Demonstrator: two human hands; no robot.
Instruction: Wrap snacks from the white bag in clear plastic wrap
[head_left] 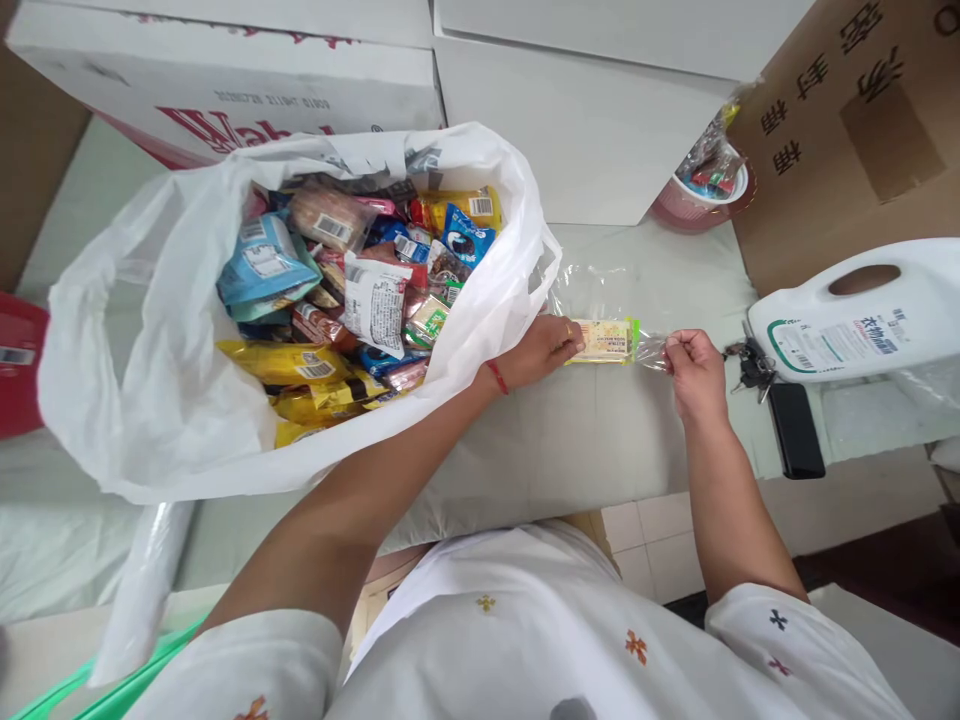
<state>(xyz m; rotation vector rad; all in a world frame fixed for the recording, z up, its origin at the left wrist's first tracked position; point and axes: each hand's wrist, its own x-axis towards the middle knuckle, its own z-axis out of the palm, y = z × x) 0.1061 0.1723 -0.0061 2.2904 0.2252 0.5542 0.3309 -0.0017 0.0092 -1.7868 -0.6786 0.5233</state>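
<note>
My left hand (544,348), with a red band at the wrist, is closed on the left end of a yellow-and-green biscuit packet (604,341). My right hand (696,372) pinches clear plastic film (651,351) that stretches out from the packet's right end. More clear plastic (589,290) lies just behind the packet; whether it all belongs to one bag I cannot tell. Left of my hands stands a large white plastic bag (517,190), wide open and full of wrapped snacks (379,300) in blue, yellow, white and brown wrappers. My left forearm crosses its front edge.
White cartons (540,130) line the back. On the right are a brown carton (847,130), a pink tub (694,200), a white detergent jug (877,310), keys (750,365) and a black phone (796,430). A plastic roll (142,590) lies front left.
</note>
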